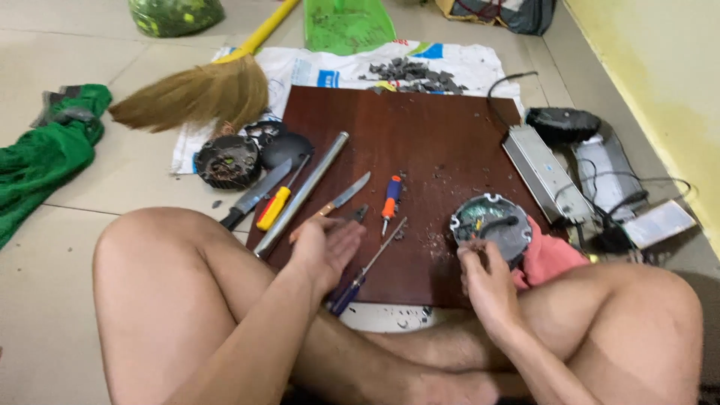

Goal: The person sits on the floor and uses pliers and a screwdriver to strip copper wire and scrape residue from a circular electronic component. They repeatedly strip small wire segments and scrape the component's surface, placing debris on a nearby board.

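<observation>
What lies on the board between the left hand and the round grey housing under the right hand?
In the head view, a long thin screwdriver with a dark blue handle lies slantwise between the left hand and the round housing; small debris is scattered there too.

Right hand (484,271) touches round casing (491,225); left hand (326,244) open.

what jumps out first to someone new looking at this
The dark red-brown board on the floor, strewn with tools: two knives, screwdrivers and a metal tube left of middle. At its right edge the right hand touches a round grey opened device; the left hand lies palm-up and empty. A straw broom lies behind.
</observation>
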